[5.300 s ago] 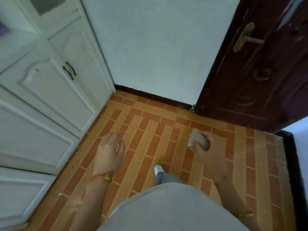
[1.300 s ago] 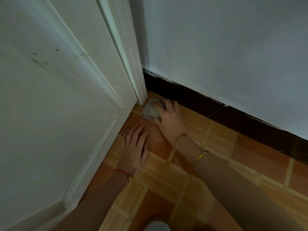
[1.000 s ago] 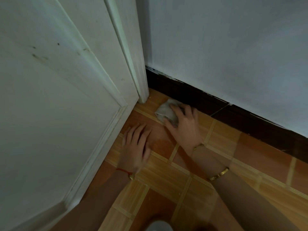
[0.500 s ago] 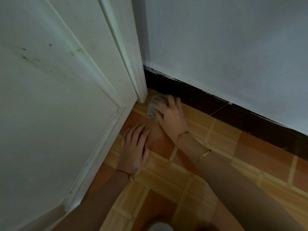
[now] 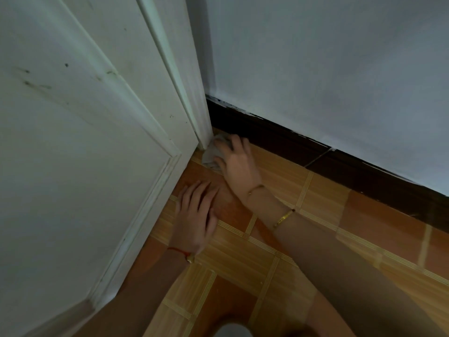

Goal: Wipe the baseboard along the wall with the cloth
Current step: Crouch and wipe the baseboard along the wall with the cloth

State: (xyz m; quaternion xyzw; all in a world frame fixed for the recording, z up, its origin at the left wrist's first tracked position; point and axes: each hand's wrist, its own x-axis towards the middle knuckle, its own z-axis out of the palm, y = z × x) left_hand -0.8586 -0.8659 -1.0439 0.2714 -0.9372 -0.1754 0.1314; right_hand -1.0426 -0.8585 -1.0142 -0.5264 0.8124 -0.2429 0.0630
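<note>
1. Left hand [image 5: 195, 218] is lying flat, fingers spread, holding nothing, on glossy orange striped floor tile [image 5: 315, 198], nearer than the baseboard.
2. Right hand [image 5: 237, 161] is pressing fingers down over a crumpled grey cloth [image 5: 210, 155].
3. Cloth is sitting at the dark smooth baseboard [image 5: 279, 139], touching the white panelled cabinet [image 5: 97, 142] corner.
</note>
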